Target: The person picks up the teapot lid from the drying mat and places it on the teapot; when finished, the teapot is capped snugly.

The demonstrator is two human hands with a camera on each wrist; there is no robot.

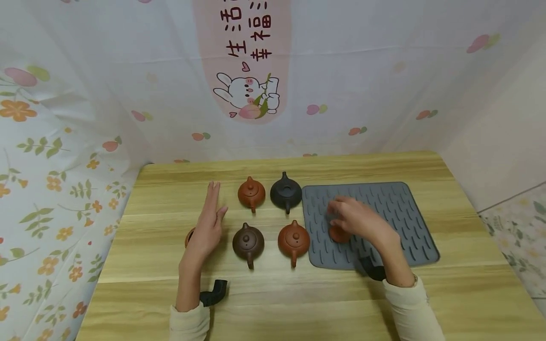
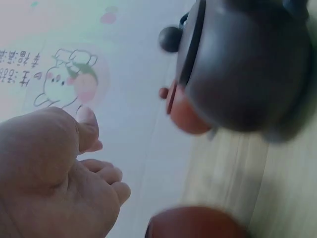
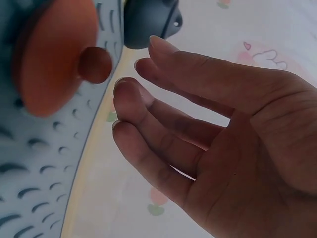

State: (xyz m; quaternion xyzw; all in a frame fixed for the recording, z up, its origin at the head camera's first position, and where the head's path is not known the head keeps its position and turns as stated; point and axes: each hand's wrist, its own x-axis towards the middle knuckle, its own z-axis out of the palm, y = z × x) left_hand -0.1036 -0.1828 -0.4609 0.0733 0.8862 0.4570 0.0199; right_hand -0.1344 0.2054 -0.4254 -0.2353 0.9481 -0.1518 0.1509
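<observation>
On the grey mat lies a reddish-brown lid (image 1: 340, 234) with a round knob, seen close in the right wrist view as a lid (image 3: 54, 59). My right hand (image 1: 358, 219) is just above it, and in the right wrist view the right hand (image 3: 213, 134) has loosely bent fingers apart from the knob. My left hand (image 1: 206, 229) stretches its fingers forward over the left side. Beneath that forearm, a reddish teapot (image 1: 188, 237) is mostly hidden. In the left wrist view my left hand (image 2: 64, 173) holds nothing; a dark brown teapot (image 2: 247, 64) is nearby.
Between the hands stand a dark brown teapot (image 1: 248, 240), a reddish teapot (image 1: 294, 240), a smaller reddish teapot (image 1: 251, 193) and a black teapot (image 1: 286, 193). The grey ridged mat (image 1: 384, 199) covers the right part of the wooden table (image 1: 273, 303). A printed curtain (image 1: 341, 71) hangs behind.
</observation>
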